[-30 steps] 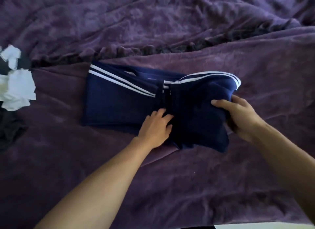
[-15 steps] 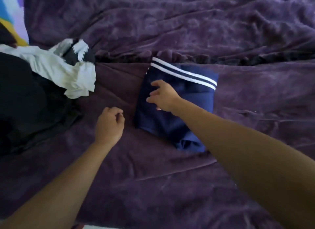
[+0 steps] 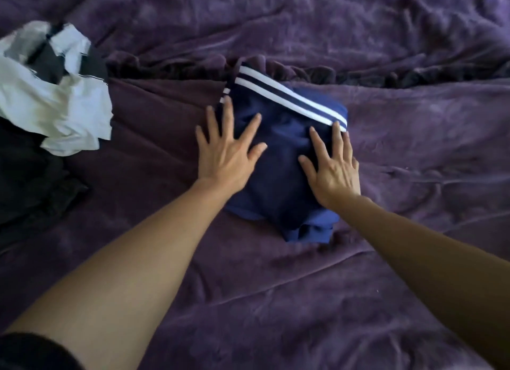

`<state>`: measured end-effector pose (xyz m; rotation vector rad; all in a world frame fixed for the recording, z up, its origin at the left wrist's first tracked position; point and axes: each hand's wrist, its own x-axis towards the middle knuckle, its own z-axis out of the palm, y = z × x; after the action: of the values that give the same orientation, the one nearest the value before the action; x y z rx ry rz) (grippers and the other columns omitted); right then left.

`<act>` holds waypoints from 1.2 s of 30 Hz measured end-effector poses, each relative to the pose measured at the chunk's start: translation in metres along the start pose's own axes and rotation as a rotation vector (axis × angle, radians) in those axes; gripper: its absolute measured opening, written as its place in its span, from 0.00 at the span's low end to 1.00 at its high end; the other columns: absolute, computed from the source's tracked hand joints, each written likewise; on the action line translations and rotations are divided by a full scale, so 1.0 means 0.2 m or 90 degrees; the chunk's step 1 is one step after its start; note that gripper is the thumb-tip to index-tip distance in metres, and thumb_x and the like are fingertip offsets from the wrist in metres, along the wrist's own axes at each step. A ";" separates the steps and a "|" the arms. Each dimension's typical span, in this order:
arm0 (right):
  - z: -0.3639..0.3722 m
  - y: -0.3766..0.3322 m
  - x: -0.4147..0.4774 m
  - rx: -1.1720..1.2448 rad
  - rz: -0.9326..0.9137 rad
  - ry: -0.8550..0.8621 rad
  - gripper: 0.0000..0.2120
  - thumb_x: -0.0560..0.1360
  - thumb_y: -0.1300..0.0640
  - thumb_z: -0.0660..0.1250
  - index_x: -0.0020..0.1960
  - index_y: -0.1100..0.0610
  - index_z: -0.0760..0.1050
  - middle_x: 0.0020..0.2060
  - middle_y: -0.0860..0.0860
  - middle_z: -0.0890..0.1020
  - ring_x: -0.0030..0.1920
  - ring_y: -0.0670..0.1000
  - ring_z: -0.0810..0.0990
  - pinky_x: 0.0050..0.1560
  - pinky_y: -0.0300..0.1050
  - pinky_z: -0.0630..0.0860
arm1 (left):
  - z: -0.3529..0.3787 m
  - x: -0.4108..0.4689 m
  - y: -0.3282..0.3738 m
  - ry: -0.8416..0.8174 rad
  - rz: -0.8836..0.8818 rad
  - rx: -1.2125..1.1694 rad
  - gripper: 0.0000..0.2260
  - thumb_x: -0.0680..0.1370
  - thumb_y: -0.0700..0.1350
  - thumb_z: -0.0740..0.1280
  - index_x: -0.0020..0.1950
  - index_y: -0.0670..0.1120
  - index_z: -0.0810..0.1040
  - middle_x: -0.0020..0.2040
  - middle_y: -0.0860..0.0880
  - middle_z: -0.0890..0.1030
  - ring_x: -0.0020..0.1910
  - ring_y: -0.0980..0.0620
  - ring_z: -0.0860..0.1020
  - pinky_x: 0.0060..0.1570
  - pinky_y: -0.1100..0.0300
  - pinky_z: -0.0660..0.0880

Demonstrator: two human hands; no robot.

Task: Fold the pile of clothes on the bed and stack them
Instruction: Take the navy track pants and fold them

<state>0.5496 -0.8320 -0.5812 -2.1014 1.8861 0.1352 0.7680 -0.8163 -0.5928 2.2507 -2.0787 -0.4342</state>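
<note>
Folded navy garment [image 3: 278,160] mid-bed [image 3: 248,300], long axis near-to-far. Left hand [image 3: 227,151] and right hand [image 3: 332,165] splayed flat on it, gripping nothing. Unfolded pile [image 3: 52,116] far left, nearer left hand.

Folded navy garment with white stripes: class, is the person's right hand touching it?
Touching. The head view shows the right hand lying flat, fingers spread, on the folded navy garment with white stripes, with no gap visible.

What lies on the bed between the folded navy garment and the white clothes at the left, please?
Only bare purple blanket separates the folded navy garment from the white clothes, as the head view shows.
</note>
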 end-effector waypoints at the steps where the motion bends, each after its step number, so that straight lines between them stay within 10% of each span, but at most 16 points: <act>1: 0.04 0.01 0.02 0.004 0.005 0.000 0.30 0.79 0.36 0.52 0.77 0.41 0.49 0.79 0.54 0.45 0.78 0.58 0.45 0.69 0.62 0.59 | 0.03 0.03 -0.04 -0.011 -0.012 0.011 0.26 0.79 0.63 0.52 0.76 0.63 0.51 0.78 0.39 0.45 0.75 0.33 0.51 0.67 0.34 0.57; 7: 0.15 0.02 0.02 0.121 0.126 0.007 0.36 0.74 0.29 0.53 0.76 0.36 0.44 0.78 0.56 0.46 0.73 0.63 0.59 0.64 0.63 0.65 | 0.05 0.06 -0.02 0.003 -0.062 0.033 0.26 0.79 0.63 0.48 0.77 0.60 0.52 0.69 0.31 0.63 0.67 0.33 0.64 0.62 0.41 0.65; 14: 0.00 0.01 -0.17 0.303 0.193 0.021 0.35 0.73 0.35 0.63 0.75 0.37 0.50 0.56 0.58 0.75 0.52 0.66 0.77 0.50 0.54 0.72 | -0.15 -0.05 0.19 0.035 -0.103 -0.120 0.21 0.81 0.57 0.56 0.73 0.54 0.65 0.61 0.37 0.71 0.45 0.32 0.76 0.43 0.45 0.73; 36: -0.93 1.94 -1.78 0.285 0.264 0.078 0.31 0.74 0.34 0.62 0.74 0.37 0.56 0.53 0.50 0.73 0.52 0.60 0.79 0.51 0.53 0.76 | -0.46 -1.21 2.40 -0.042 0.051 -0.259 0.21 0.81 0.54 0.58 0.73 0.51 0.68 0.69 0.40 0.70 0.60 0.40 0.76 0.54 0.50 0.73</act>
<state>0.0984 -0.5789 -0.3719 -1.4416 2.1579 -0.3047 0.3107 -0.6391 -0.3557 1.9355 -1.8879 -0.8475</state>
